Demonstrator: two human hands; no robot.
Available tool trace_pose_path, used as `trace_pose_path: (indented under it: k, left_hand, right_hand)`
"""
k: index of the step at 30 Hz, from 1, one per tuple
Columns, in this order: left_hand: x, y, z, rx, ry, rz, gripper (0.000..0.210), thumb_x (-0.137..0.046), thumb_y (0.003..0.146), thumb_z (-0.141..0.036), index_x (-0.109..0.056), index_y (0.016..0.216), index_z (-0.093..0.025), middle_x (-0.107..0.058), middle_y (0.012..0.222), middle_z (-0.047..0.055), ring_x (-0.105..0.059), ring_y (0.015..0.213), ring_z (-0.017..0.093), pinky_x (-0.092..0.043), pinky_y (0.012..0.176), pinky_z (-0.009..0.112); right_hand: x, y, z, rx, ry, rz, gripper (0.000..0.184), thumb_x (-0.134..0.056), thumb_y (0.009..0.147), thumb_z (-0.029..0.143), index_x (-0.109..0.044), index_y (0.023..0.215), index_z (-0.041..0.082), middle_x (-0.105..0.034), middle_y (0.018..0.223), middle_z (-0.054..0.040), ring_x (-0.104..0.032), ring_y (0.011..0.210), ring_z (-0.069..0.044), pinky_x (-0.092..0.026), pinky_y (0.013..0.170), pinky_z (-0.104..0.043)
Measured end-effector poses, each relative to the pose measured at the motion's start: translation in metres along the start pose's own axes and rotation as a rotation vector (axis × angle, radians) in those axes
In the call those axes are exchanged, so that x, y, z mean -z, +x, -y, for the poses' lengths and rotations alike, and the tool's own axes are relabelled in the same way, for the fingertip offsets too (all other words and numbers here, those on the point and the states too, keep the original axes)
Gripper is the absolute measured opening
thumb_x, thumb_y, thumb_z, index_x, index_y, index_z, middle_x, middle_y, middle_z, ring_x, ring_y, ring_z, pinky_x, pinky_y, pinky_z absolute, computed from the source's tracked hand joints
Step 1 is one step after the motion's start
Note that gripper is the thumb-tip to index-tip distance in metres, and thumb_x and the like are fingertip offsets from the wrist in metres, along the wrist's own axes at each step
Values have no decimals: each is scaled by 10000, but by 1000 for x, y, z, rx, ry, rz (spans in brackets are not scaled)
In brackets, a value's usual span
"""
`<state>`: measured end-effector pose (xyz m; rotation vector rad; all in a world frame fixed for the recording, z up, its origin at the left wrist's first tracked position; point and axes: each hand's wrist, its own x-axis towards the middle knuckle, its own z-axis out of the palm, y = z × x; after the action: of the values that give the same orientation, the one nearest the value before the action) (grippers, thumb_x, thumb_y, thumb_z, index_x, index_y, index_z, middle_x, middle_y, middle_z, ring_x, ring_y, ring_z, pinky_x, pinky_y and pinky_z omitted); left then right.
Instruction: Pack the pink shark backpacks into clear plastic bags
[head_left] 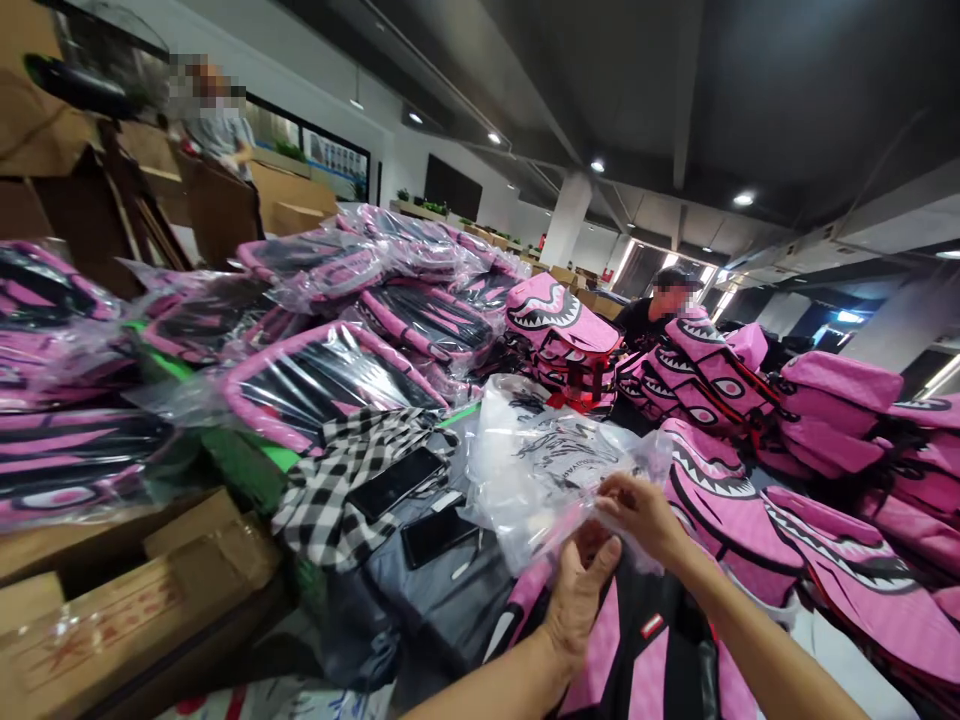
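A green-edged work surface (282, 457) shows beside a checkered cloth (330, 515), its top mostly covered. Behind the checkered cloth, plastic-wrapped pink-and-black bags (330, 385) lie heaped on it. To the cloth's right lie printed plastic bags (555, 450); beyond those stand stacked pink bags (562, 310), though whether on this same surface is hidden

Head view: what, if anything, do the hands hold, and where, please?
Left hand and right hand seem to hold the clear bag by its near edge.
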<state>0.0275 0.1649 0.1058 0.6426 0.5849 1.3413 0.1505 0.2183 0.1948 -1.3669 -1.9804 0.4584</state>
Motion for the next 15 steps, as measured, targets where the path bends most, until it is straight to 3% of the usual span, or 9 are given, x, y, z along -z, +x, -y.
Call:
trace_pose_path:
  k: [3, 5, 6, 9, 11, 15]
  left_hand:
    - [5, -15, -4, 354, -284, -240, 460, -927, 656, -431, -687, 961, -183, -731, 912, 44, -678, 773, 177, -483, 631, 251]
    - [11, -21, -3, 530, -410, -304, 357, -912, 704, -335, -675, 911, -167, -734, 841, 37, -650, 626, 139, -436, 525, 230]
    - [12, -23, -3, 552, -469, -291, 319, -900, 727, -295, -678, 914, -161, -744, 855, 44, -645, 597, 127, -437, 511, 226]
    - [13, -24, -10, 447, -592, -241, 258, -881, 741, -175, -708, 930, -156, -760, 879, 32, -636, 574, 92, -468, 526, 201]
    - [17, -26, -16, 391, -575, -264, 258, -901, 693, -124, -722, 875, -161, -736, 771, -5, -600, 529, 71, -452, 506, 178]
    - [49, -46, -20, 303, -365, -283, 352, -998, 524, -213, -725, 736, -154, -681, 645, -30, -531, 483, 49, -432, 490, 155]
  right_hand:
    - [-26, -12, 10, -28, 115, -7, 434, -686, 789, 631, -623, 707, 209, -453, 588, 46, -376, 544, -111, -294, 505, -246]
    - [-34, -11, 16, -37, 185, -50, 466, -659, 796, 659, -607, 697, 207, -457, 586, 44, -372, 534, -107, -290, 498, -244]
    - [-37, -8, 19, -38, 204, -55, 471, -647, 802, 664, -610, 703, 205, -469, 587, 42, -378, 529, -106, -292, 496, -244]
    - [-37, 0, 26, 20, 137, -31, 445, -622, 836, 628, -631, 701, 204, -510, 587, 29, -418, 535, -115, -325, 515, -249]
    - [-33, 1, 30, 67, 67, -24, 420, -619, 848, 593, -641, 683, 207, -531, 597, 16, -452, 559, -129, -360, 550, -262]
    - [-28, -26, 36, 146, 52, -107, 339, -582, 904, 535, -713, 908, 222, -645, 855, -44, -576, 745, -180, -461, 695, -299]
